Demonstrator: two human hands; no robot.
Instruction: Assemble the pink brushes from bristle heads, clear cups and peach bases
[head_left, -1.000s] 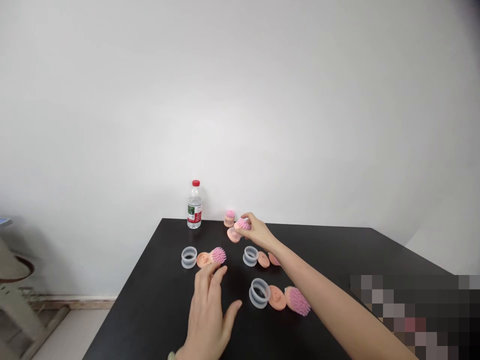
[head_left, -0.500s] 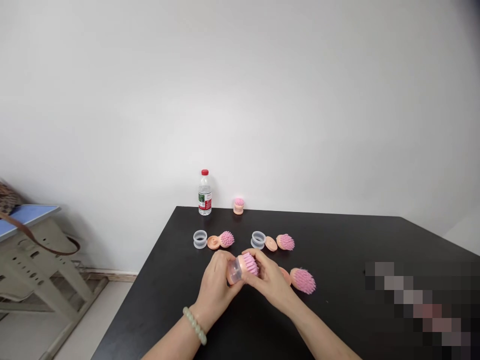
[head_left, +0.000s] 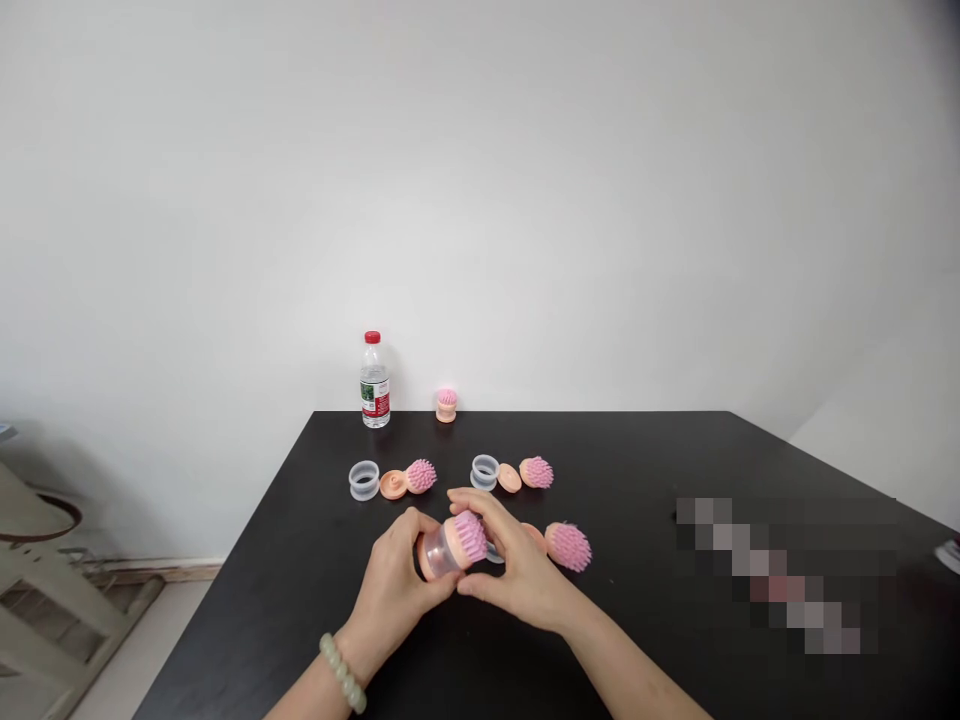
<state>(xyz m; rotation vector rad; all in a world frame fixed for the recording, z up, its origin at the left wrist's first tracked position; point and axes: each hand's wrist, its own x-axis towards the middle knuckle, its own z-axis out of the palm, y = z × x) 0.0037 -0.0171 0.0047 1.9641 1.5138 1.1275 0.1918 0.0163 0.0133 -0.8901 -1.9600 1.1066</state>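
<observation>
Both my hands meet over the black table. My left hand (head_left: 390, 572) grips the transparent cup end of a peach-based brush with pink bristles (head_left: 451, 546), and my right hand (head_left: 517, 565) wraps its bristle end. Just beyond my right hand lie a peach disc (head_left: 533, 537) and a pink-bristled brush head (head_left: 568, 547). A transparent ring (head_left: 494, 553) is mostly hidden behind my fingers. Further back, two more sets lie apart: ring (head_left: 364, 480), disc (head_left: 393, 484) and brush head (head_left: 421, 476); ring (head_left: 484, 472), disc (head_left: 509, 478) and brush head (head_left: 536, 472).
A small assembled brush (head_left: 446, 405) stands at the table's far edge beside a red-capped water bottle (head_left: 375, 382). The black table (head_left: 637, 460) has its near-left edge below my left wrist. A pixelated patch covers the right side.
One second ago my hands were apart, the right reaching at the back. Now both hold the cup-and-brush piece, turned slightly since half a second ago. The whole view has shifted left.
</observation>
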